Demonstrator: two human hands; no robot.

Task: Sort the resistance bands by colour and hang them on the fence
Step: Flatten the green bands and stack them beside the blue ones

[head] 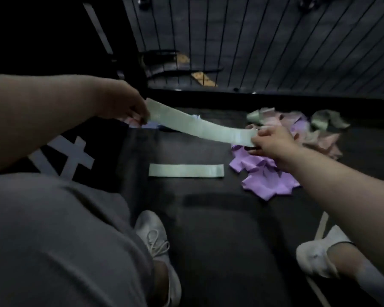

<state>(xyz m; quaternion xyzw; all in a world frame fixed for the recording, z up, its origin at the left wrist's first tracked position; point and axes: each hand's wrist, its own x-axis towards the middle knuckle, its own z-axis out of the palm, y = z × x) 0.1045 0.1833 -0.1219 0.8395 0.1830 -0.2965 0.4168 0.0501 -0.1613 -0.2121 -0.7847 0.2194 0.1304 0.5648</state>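
Green with green: hold the held band (200, 127) pulled flat above the floor (208, 229), one end pinched in the left hand (129, 107), the other in the right hand (271, 140), then lay square beside the laid green band (186, 170), clear of the purple heap (268, 180).

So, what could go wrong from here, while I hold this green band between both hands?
1. The left hand and right hand only pinch the ends of the green band; if pulled tighter, an end may slip and snap back.
2. More green bands lie tangled with the pink bands and purple bands; they could be overlooked, or drag other colours along when lifted.
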